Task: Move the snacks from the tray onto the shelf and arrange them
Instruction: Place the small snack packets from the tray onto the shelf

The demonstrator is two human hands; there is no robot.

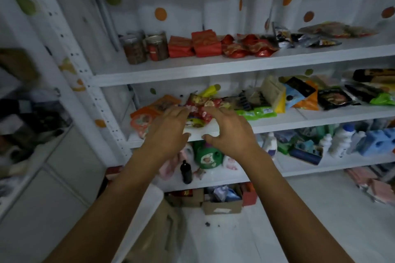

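Observation:
A red printed snack packet lies at the front of the white middle shelf. My left hand and my right hand hold it from either side, fingers on top of it, thumbs down at the shelf's front edge. Orange snack packets lie just left of it and flat green packets just right. More bags in yellow, blue, orange and black fill the shelf further right. A white rimmed thing shows under my left forearm; I cannot tell whether it is the tray.
The top shelf carries jars, red packs and foil bags. The lower shelf has a dark bottle, a green bag and detergent bottles. Cardboard boxes stand on the floor. A cluttered counter is at the left.

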